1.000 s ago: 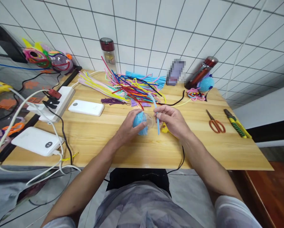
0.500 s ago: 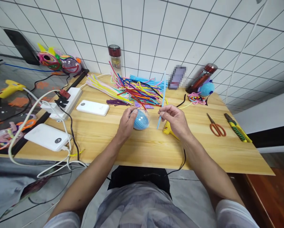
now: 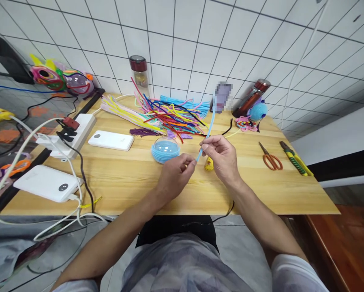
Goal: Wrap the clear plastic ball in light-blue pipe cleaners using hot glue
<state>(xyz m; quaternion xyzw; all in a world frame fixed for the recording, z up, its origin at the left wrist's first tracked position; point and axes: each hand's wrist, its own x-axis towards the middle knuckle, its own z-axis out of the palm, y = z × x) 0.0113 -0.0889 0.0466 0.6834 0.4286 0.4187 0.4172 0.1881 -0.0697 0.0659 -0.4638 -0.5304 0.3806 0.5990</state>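
A light blue pipe cleaner (image 3: 211, 123) rises at a slant from between my hands. My left hand (image 3: 176, 173) pinches its lower end, and my right hand (image 3: 222, 156) grips it a little higher up between thumb and fingers. Just beyond my left hand, a clear plastic ball (image 3: 165, 149) rests on the wooden table (image 3: 124, 194), its lower part wrapped in light blue pipe cleaner. Behind my right hand, partly hidden, lies a yellow glue gun (image 3: 209, 164). A pile of multicoloured pipe cleaners (image 3: 172, 115) spreads across the back of the table.
Orange-handled scissors (image 3: 271, 159) and green-yellow pliers (image 3: 296, 159) lie at the right. White power banks (image 3: 110, 140) and a power strip (image 3: 75, 136) with tangled cables occupy the left. Two flasks, a red one (image 3: 251, 98) among them, and finished pipe-cleaner figures (image 3: 245, 123) stand near the tiled wall.
My left hand has let go of the ball, which now rests on the table, and has moved to the pipe cleaner's lower end. The view has shifted slightly to the right.
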